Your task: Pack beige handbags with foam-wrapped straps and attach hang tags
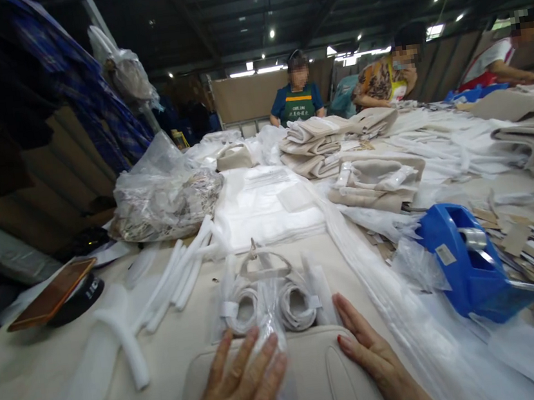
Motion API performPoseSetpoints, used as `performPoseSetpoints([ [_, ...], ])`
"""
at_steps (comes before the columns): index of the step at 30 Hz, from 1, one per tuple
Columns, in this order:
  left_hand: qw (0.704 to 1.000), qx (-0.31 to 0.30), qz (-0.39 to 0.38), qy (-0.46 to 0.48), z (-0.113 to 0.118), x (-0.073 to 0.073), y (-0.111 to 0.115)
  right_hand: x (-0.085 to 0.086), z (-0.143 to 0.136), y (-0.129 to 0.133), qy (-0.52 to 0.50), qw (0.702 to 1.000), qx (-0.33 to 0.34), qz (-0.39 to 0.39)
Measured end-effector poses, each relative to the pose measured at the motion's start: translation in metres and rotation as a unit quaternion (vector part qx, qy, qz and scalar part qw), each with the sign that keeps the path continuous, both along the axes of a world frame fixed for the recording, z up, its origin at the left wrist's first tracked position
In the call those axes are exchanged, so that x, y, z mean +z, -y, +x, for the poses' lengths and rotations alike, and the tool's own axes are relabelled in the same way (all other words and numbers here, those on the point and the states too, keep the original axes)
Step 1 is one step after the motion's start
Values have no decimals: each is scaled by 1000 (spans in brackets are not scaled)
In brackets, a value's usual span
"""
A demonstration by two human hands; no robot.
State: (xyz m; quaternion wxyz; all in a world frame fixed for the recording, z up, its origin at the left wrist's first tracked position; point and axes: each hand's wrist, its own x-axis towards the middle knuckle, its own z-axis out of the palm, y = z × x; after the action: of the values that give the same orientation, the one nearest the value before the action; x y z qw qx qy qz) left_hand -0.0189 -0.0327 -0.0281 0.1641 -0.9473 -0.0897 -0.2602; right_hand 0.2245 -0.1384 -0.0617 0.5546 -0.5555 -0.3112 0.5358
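Head view: the left hand [241, 385] is lying spread on a beige bag [312, 376], fingers [242, 359] unclenched; the right hand [381, 361] is touching its edge, loosely open. The bag is resting on the pale, cluttered counter [166, 374]. Beyond, people [299, 100] are facing it beneath a dark ceiling [224, 10].
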Motion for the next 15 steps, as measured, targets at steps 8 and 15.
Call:
performPoseSetpoints([
  [8,998,-49,43,-3,12,-39,17,18,3,-1,292,956,-8,-1],
  [15,976,-56,-207,-43,10,-18,20,133,-83,-101,452,811,2,372],
])
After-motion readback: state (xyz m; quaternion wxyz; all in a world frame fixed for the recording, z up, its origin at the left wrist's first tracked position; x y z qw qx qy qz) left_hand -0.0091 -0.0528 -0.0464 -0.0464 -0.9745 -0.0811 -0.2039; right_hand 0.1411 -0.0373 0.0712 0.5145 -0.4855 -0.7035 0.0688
